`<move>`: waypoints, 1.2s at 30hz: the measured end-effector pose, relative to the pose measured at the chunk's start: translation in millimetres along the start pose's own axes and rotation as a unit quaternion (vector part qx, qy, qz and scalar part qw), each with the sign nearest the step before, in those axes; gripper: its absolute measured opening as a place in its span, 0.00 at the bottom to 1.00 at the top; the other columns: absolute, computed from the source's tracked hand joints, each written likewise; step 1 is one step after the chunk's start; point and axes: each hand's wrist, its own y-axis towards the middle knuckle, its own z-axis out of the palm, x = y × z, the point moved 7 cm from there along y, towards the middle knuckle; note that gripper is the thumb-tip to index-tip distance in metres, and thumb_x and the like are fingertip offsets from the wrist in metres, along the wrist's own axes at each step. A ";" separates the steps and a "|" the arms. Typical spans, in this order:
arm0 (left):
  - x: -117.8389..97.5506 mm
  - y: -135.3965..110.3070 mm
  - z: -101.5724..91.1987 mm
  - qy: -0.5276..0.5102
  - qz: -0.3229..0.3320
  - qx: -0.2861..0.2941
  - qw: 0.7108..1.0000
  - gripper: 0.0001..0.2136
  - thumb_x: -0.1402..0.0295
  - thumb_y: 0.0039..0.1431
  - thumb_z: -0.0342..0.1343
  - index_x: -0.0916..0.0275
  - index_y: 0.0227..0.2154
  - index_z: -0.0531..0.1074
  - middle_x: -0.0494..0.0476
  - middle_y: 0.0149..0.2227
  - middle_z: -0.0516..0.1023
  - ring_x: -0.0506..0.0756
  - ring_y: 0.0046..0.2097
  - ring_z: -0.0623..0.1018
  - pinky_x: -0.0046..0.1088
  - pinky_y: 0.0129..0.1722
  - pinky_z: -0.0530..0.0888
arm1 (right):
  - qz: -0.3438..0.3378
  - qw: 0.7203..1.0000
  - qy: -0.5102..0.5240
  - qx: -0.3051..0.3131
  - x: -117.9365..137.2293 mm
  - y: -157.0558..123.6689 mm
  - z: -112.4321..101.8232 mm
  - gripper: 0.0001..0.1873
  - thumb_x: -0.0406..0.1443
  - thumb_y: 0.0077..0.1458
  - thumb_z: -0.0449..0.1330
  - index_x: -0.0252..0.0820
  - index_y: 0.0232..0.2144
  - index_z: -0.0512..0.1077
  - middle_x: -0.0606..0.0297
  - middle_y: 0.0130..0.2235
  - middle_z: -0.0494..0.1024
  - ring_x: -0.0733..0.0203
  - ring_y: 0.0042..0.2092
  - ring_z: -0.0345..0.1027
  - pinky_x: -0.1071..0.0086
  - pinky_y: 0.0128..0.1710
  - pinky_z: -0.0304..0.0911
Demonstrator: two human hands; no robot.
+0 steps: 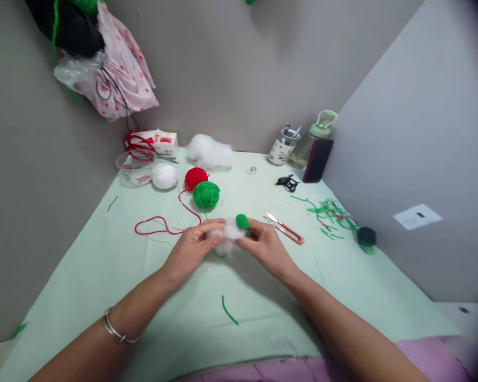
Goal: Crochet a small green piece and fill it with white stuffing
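Observation:
Between my two hands, above the middle of the table, is a tuft of white fibre stuffing [231, 230]. My left hand [195, 243] pinches the tuft from the left, thumb against fingers. A small rounded green knitted or crocheted piece [242, 220] sits at the fingertips of my right hand [265, 244], whose fingers are closed on it and also touch the stuffing. Just beyond my hands lies a green yarn ball [206, 195], with a strand running down toward them. Thread snips [284, 229] with orange handles rest right of my right hand.
Behind are a red yarn ball [196, 179], a white yarn ball [165, 175], a clear tub [136, 168] and a stuffing heap [209, 151]. A phone [318, 161] leans by a bottle [308, 143] and pen cup [284, 147]. Green yarn scraps [329, 212] and black tape [366, 236] lie right.

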 end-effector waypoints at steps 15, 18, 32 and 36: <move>-35.2 0.4 -88.3 -0.169 0.087 -0.299 0.935 0.03 0.71 0.60 0.67 0.60 0.31 0.80 0.45 0.26 0.76 0.46 0.28 0.73 0.18 0.33 0.77 | 0.030 0.945 0.294 -0.141 -13.2 12.2 -46.5 0.24 0.40 0.43 0.69 0.47 0.19 0.53 0.80 0.20 0.46 0.70 0.23 0.38 0.72 0.23 0.49; -42.5 -1.8 -104.4 -0.225 0.099 -0.310 0.918 0.07 0.77 0.65 0.62 0.61 0.31 0.76 0.44 0.27 0.76 0.44 0.31 0.76 0.15 0.40 0.79 | 0.028 0.928 0.337 -0.159 -21.1 18.8 -59.7 0.28 0.42 0.41 0.71 0.47 0.20 0.52 0.81 0.20 0.45 0.70 0.23 0.37 0.74 0.21 0.49; -133.0 109.4 -69.9 -0.027 0.155 -0.210 0.965 0.27 0.72 0.54 0.71 0.57 0.56 0.71 0.66 0.69 0.67 0.67 0.72 0.66 0.48 0.68 0.67 | 0.047 0.920 0.380 -0.085 -18.4 14.0 -33.5 0.27 0.37 0.42 0.73 0.47 0.20 0.54 0.81 0.19 0.47 0.72 0.23 0.39 0.75 0.21 0.49; -94.3 78.0 -18.1 0.035 0.105 -0.079 0.991 0.23 0.60 0.59 0.68 0.62 0.55 0.75 0.70 0.59 0.77 0.69 0.61 0.77 0.51 0.61 0.74 | 0.031 0.922 0.378 -0.075 -12.0 10.1 -34.0 0.28 0.39 0.44 0.73 0.47 0.20 0.53 0.81 0.19 0.46 0.71 0.23 0.39 0.74 0.22 0.49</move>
